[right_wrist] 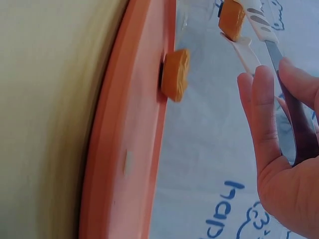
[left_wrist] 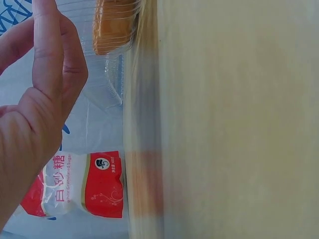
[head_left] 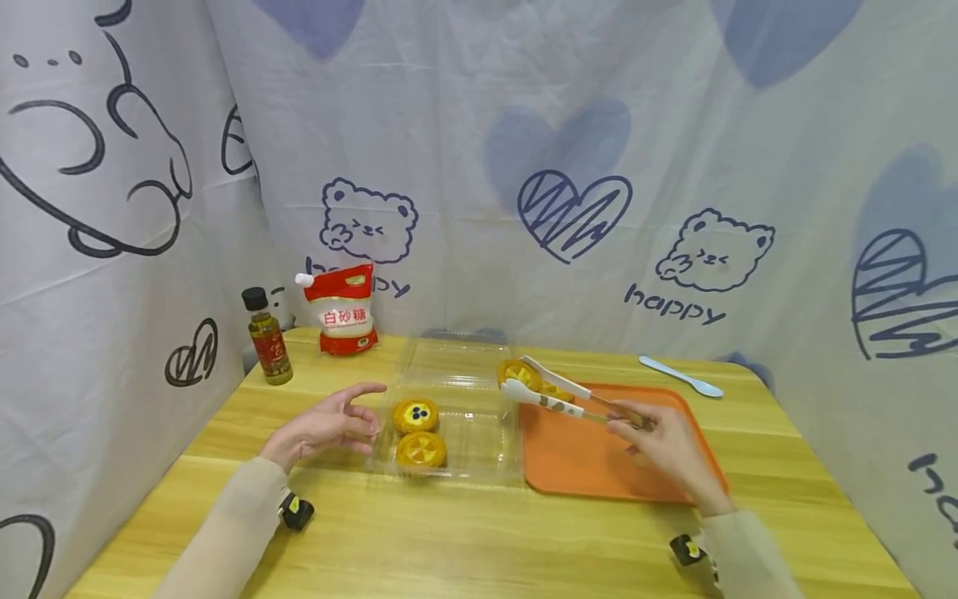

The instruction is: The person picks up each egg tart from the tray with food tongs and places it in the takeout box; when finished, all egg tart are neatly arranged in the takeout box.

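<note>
My right hand (head_left: 662, 441) holds a pair of tongs (head_left: 550, 403) with white tips and metal arms. Pinched between the tips is an egg tart (head_left: 520, 374), raised above the tray in the right wrist view (right_wrist: 232, 21). Another tart (right_wrist: 175, 74) sits on the orange tray (head_left: 599, 462), partly hidden behind the tongs in the head view. Two tarts rest along the left side of a clear plastic container (head_left: 486, 441): one topped with blueberries (head_left: 415, 415), one with yellow pieces (head_left: 422, 451). By the container's left edge, my left hand (head_left: 333, 423) has loosely bent fingers and holds nothing.
The container's clear lid (head_left: 456, 363) stands raised at its back. A sugar bag (head_left: 348, 316) and a dark-capped bottle (head_left: 269, 345) stand at the back left. Behind the tray lies a pale blue spoon (head_left: 681, 377). Printed cloth (head_left: 464, 274) hangs around the wooden table (head_left: 464, 541).
</note>
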The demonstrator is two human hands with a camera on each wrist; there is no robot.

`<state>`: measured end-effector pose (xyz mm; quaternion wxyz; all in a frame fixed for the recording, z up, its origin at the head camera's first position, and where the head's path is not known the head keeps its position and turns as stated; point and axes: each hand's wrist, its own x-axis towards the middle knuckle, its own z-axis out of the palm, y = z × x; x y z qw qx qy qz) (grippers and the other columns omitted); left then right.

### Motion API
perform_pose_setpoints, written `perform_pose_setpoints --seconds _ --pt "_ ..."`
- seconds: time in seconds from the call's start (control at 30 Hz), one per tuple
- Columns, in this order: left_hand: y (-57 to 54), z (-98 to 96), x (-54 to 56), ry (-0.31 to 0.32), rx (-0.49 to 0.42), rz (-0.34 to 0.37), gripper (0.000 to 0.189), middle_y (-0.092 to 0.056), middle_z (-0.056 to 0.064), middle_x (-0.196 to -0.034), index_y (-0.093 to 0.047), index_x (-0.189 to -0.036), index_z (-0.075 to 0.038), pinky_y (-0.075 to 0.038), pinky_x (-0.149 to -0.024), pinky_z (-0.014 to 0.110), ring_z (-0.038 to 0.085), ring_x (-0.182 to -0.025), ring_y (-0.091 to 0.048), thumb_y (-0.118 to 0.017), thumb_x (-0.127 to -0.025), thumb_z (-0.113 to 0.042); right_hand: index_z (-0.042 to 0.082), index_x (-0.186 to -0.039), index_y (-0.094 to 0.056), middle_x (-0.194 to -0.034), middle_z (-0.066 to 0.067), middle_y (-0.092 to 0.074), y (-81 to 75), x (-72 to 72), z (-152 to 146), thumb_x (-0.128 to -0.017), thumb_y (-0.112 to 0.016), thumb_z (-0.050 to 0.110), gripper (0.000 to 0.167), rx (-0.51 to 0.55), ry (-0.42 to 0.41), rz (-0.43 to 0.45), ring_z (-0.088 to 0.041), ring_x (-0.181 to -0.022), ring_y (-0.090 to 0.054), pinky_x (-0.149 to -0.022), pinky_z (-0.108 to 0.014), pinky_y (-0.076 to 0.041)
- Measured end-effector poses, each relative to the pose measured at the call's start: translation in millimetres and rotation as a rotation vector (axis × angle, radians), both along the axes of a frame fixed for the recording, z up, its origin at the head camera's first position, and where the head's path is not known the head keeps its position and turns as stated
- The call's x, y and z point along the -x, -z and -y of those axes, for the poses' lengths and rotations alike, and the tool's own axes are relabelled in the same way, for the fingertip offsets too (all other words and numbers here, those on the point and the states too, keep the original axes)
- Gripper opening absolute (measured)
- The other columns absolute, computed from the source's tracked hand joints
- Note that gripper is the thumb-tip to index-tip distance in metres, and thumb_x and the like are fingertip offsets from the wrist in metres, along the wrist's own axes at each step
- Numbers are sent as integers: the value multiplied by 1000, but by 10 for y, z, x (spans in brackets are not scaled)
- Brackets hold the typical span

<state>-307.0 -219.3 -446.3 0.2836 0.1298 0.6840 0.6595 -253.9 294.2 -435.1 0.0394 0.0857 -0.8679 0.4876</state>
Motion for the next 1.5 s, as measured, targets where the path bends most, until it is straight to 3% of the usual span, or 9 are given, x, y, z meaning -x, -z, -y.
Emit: perform_pose_setpoints --seconds 0.3,0.47,0.7,0.83,1.07,1.5 --pt "7 -8 12 0 2 11 84 -61 6 -93 -12 -156 -10 -61 -78 37 18 -83 -63 -61 -90 4 13 -129 -65 -113 -13 -72 3 -24 256 -89 -72 27 43 -31 -51 4 -35 -87 -72 -62 -42 -61" --pt "10 -7 10 -9 -1 8 82 -61 7 -92 -13 -156 -10 -61 -76 36 18 -82 -62 -60 -90 4 13 -128 -66 -114 -13 -72 -23 -23 398 -88 -73 29 44 -62 -76 6 -32 -80 -72 -60 -41 -60" --pt "12 3 10 -7 1 8 80 -61 7 -92 -14 -156 -11 -61 -77 36 18 -82 -62 -59 -91 4 12 -124 -69 -103 -10 -74 -56 -17 569 -86 -75 24 40 -112 -71 29 -30 -65 -70 -58 -42 -60" --pt "9 -5 10 -5 -1 5 81 -61 7 -92 -14 -156 -11 -61 -76 36 18 -83 -62 -59 -91 4 13 -122 -70 -100 -8 -75 -72 -6 647 -86 -76 23 38 -135 -91 28 -27 -73 -72 -58 -39 -60" --pt "9 0 12 -6 5 10 82 -61 6 -93 -13 -156 -12 -61 -78 36 17 -83 -62 -60 -90 4 14 -123 -69 -109 -10 -73 -83 7 764 -86 -75 22 39 -184 -96 16 -15 -87 -71 -58 -34 -60" --pt "15 9 2 -9 -3 8 83 -60 6 -94 -12 -156 -11 -61 -79 37 18 -84 -62 -60 -90 4 13 -127 -66 -121 -13 -69 -88 42 846 -85 -76 20 44 -199 -108 24 -21 -94 -71 -57 -33 -60"
